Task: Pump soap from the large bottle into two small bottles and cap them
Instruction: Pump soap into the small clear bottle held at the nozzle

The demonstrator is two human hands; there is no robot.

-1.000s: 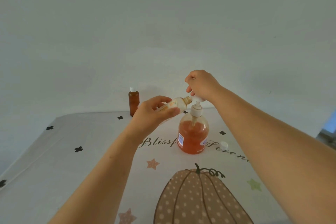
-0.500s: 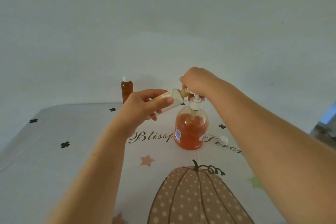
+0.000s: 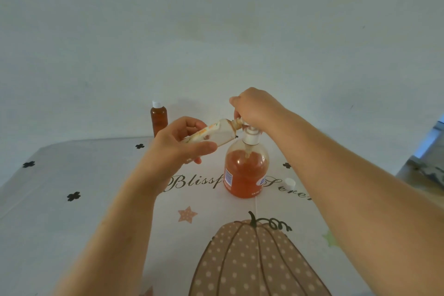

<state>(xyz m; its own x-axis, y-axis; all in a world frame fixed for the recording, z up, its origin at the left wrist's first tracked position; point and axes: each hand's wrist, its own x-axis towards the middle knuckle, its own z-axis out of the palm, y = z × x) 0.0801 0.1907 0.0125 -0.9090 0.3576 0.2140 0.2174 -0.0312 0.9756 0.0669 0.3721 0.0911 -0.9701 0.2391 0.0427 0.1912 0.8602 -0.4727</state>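
- Pressing down on the pump head (image 3: pixel 251 136) with my right hand (image 3: pixel 254 106), fingers curled over the top of it; how the fingertips lie underneath, I cannot tell.
- My left hand (image 3: pixel 177 142) grips the small white bottle (image 3: pixel 216 133), thumb on the near side and fingers wrapped behind. It is tilted almost flat, with its open neck up against the spout.
- To do this well, I think: slow, full strokes, the neck kept right at the spout so nothing dribbles down the outside, and not tipped so far that soap runs back out.
- The large bottle (image 3: pixel 246 170) stands upright on the tablecloth (image 3: pixel 72 235), clear-walled, with orange soap up to about its shoulder.
- The white bottle is opaque, so its fill level is hidden; the neck looks stained amber.
- At the back stands the small amber bottle (image 3: pixel 158 118), white cap on, dark liquid nearly to the top. That one looks done.
- The loose white cap (image 3: pixel 290 183) lies just right of the large bottle, presumably for the bottle I hold.
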